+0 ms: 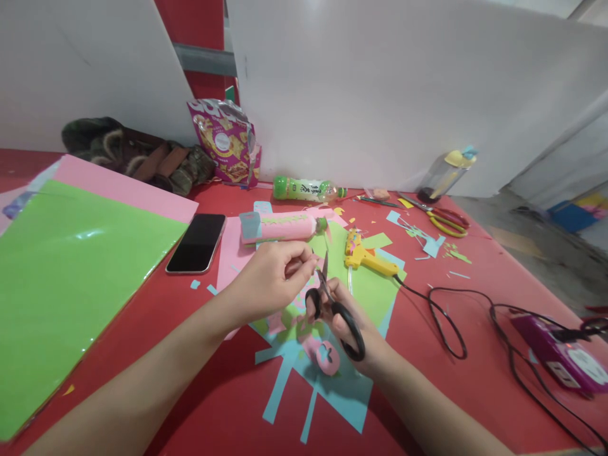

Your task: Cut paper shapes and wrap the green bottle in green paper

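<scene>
My right hand [349,316] grips black-handled scissors [354,332], fingers through the loops. The blades point up and stand slightly apart. Just left of them, my left hand [280,272] is closed in a pinch; what it holds is too small to make out. Behind my hands lies a bottle wrapped in pink paper [285,228], with a green cap and a light blue end. Below the scissors, a round pink paper piece [327,358] rests among scraps on a light blue sheet [349,392].
A yellow glue gun [373,261] lies to the right, its cord running to a purple power strip [560,354]. Left are a phone [197,244] and green sheets [85,253]. Behind stand a snack bag [225,142] and a lying tea bottle [304,189]. Yellow-red-handled scissors [446,221] lie at right.
</scene>
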`<action>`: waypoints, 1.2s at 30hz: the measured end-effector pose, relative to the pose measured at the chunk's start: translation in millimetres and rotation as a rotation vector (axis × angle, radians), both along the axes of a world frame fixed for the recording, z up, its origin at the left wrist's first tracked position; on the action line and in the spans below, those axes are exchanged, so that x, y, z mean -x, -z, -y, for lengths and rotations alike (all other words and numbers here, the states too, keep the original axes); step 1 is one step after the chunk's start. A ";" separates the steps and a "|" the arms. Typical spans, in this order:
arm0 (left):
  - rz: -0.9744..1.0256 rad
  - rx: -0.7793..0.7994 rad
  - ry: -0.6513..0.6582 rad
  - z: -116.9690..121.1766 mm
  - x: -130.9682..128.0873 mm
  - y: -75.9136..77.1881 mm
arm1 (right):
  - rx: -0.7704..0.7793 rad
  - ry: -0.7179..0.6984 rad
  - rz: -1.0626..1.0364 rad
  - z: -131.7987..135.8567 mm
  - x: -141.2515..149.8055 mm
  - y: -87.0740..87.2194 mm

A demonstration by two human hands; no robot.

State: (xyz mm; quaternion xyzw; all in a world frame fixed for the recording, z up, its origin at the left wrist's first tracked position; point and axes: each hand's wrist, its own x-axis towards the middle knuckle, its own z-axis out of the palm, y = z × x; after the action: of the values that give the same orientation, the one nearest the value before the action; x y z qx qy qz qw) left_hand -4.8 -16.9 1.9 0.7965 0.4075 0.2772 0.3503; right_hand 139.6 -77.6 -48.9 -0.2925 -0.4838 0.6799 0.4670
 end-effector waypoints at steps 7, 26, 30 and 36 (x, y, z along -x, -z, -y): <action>0.007 0.032 0.019 0.6 -0.8 -1.9 | -0.024 -0.005 0.015 -0.3 -1.5 1.1; 0.063 0.017 0.016 0.9 -3.2 3.1 | -0.029 0.037 0.050 -0.3 -2.2 2.9; 0.070 0.009 0.014 0.9 -3.4 4.8 | -0.032 0.038 0.051 0.0 -2.7 2.2; 0.053 0.004 0.017 -0.5 -1.7 4.7 | -0.019 0.048 0.053 0.3 -1.6 0.3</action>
State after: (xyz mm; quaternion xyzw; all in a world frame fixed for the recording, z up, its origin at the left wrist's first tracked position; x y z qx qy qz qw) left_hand -3.1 -16.4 -2.8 0.7915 0.3919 0.2945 0.3651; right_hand 141.2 -77.9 -49.2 -0.3175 -0.4955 0.6557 0.4731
